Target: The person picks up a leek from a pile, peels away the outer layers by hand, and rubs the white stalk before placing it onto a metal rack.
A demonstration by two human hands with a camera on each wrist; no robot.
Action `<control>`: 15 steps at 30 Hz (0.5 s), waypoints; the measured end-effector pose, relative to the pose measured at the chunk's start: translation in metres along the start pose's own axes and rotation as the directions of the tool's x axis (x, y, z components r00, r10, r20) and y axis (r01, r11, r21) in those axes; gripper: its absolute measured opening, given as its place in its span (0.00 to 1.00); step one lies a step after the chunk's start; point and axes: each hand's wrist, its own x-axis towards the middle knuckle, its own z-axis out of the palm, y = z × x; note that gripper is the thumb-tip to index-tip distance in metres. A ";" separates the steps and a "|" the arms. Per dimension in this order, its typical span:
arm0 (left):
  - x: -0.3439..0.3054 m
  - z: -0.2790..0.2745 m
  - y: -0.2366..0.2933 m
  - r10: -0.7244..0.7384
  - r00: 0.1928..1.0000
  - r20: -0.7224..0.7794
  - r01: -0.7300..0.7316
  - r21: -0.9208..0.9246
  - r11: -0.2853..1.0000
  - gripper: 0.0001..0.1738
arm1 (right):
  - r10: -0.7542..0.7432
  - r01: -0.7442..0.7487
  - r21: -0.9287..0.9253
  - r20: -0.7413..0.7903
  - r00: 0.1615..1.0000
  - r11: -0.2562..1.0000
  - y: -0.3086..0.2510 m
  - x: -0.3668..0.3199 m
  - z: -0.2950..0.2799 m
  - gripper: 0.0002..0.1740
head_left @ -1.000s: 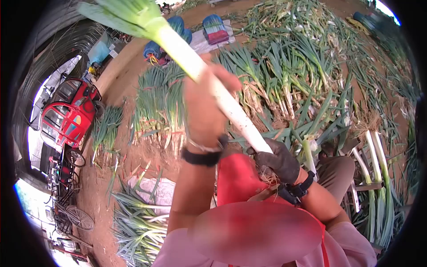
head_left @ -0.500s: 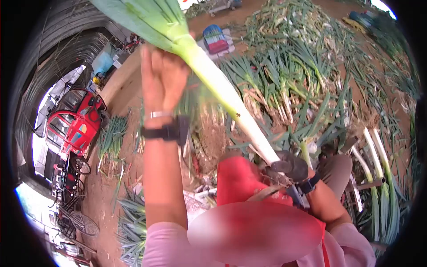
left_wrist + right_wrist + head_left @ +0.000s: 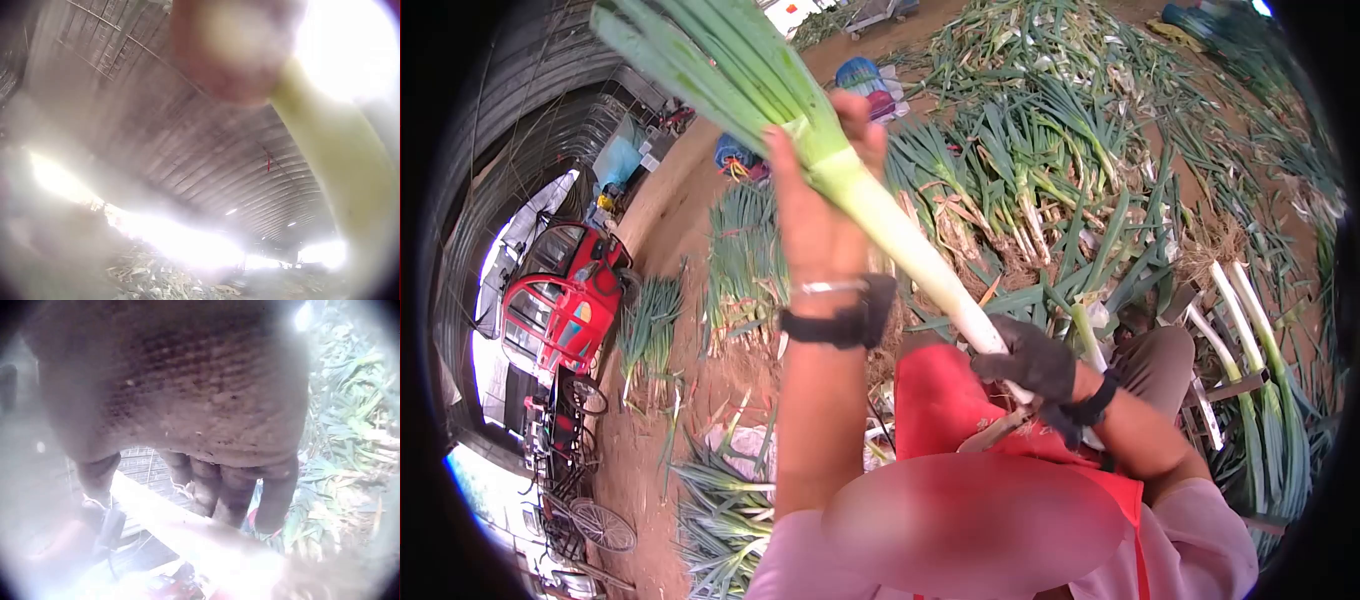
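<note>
A thick leek slants across the head view, its green leaves up at the top left and its white root end down by the lap. My bare left hand holds it where the leaves meet the pale stalk, with fingers showing on both sides. In the left wrist view the stalk curves past a blurred fingertip. My right hand, in a dark glove, grips the white end near the roots. The right wrist view shows the white stalk passing between gloved thumb and fingers.
Rows of leeks lie on the soil ahead. Several trimmed leeks rest across a metal stand on the right. More leeks are piled at lower left. A red vehicle and a bicycle stand at far left.
My left hand let go of the white stalk, opened beside the leaves, then came back round the leek higher up. My right hand kept its grip near the root end.
</note>
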 end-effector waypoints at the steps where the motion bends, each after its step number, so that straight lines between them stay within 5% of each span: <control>1: -0.007 0.004 -0.013 -0.009 0.993 -0.117 0.008 -0.009 1.000 0.28 | -0.032 0.034 0.018 -0.124 0.992 0.999 0.004 -0.003 0.010 0.30; 4: -0.021 0.012 -0.032 0.022 0.977 -0.212 0.029 0.234 0.972 0.27 | -0.112 0.065 -0.156 -0.315 0.942 0.986 0.001 -0.009 0.012 0.28; 10: -0.014 0.027 -0.047 -0.068 0.991 -0.114 0.045 -0.199 0.979 0.23 | -0.226 0.147 -0.217 -0.407 0.885 0.965 -0.006 -0.028 0.006 0.25; 15: -0.008 0.024 -0.047 -0.345 0.938 0.028 0.323 -0.424 0.846 0.15 | -0.143 0.096 -0.139 -0.382 0.913 0.986 -0.011 -0.038 0.005 0.24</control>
